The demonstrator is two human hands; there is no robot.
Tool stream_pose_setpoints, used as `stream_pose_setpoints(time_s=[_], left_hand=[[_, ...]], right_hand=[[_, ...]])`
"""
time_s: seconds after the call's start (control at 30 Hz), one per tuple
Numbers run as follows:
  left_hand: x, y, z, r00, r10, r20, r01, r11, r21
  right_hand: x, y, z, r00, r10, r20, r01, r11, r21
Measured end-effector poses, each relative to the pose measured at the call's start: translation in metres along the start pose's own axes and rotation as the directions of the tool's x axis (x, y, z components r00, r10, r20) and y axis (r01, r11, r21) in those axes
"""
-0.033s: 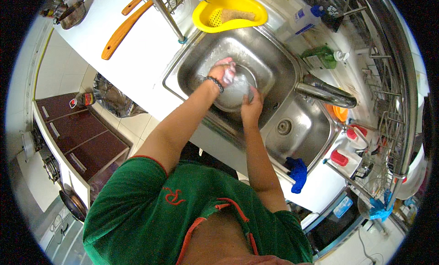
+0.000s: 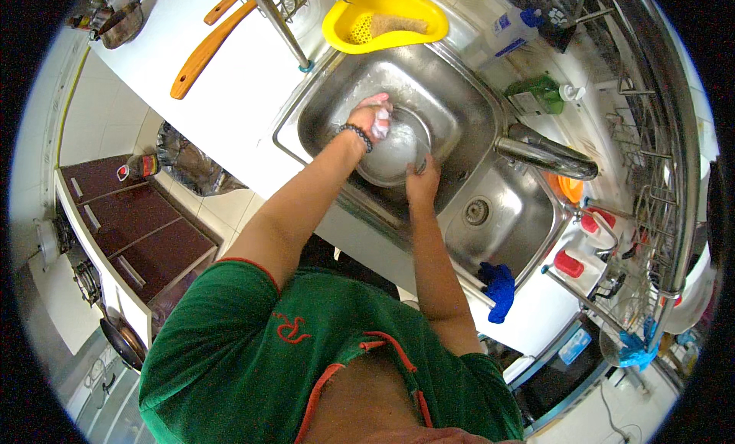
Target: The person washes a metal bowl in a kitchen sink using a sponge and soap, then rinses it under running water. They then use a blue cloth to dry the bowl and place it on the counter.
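A round, shiny metal bowl [image 2: 398, 147] sits tilted in the larger steel sink basin [image 2: 452, 80], its inside wet and whitish with suds. My right hand [image 2: 423, 184] grips its near right rim, thumb and fingers closed on the edge. On the far left side of the bowl my left hand [image 2: 369, 119], with a dark beaded bracelet at the wrist, is closed and lathered. Something white and foamy shows at its fingers; what it is I cannot make out.
A yellow strainer basket [image 2: 390, 42] holding a brown scrubber hangs at the sink's far edge. The faucet [image 2: 545, 153] reaches over the smaller basin [image 2: 501, 222]. Wooden handles [image 2: 207, 53] lie at left; a green bottle [image 2: 540, 96] and blue cloth [image 2: 498, 292] are at right.
My left hand has shifted slightly left and up along the bowl. My right hand has moved a little downward and still holds the rim.
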State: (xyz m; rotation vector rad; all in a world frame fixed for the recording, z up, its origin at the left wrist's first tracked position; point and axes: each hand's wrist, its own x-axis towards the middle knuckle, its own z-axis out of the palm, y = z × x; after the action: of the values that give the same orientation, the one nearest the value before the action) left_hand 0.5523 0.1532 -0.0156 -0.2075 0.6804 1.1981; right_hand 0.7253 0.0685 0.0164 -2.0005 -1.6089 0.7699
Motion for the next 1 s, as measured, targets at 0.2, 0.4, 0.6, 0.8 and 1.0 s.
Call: stream_pose_setpoints(time_s=[0.2, 0.4, 0.6, 0.8, 1.0], left_hand=[[-0.022, 0.004, 0.026, 0.922, 0.246, -0.299, -0.021, 0.802, 0.597], [-0.051, 0.015, 0.030, 0.887, 0.276, -0.371, 0.035, 0.759, 0.650], [-0.065, 0.015, 0.023, 0.872, 0.287, -0.396, 0.040, 0.764, 0.644], [-0.075, 0.029, 0.010, 0.895, 0.198, -0.399, 0.042, 0.855, 0.517], [-0.076, 0.030, 0.015, 0.894, 0.227, -0.386, -0.007, 0.869, 0.495]], right_hand=[[0.006, 0.049, 0.036, 0.487, 0.532, 0.693, -0.861, 0.159, 0.483], [0.055, 0.025, 0.045, 0.556, 0.387, 0.736, -0.807, 0.041, 0.589], [0.105, -0.043, 0.017, 0.992, 0.082, 0.098, -0.072, 0.993, -0.098], [0.079, -0.096, -0.018, 0.878, -0.399, 0.265, 0.477, 0.694, -0.538], [0.090, -0.093, -0.048, 0.871, -0.415, 0.263, 0.485, 0.641, -0.595]])
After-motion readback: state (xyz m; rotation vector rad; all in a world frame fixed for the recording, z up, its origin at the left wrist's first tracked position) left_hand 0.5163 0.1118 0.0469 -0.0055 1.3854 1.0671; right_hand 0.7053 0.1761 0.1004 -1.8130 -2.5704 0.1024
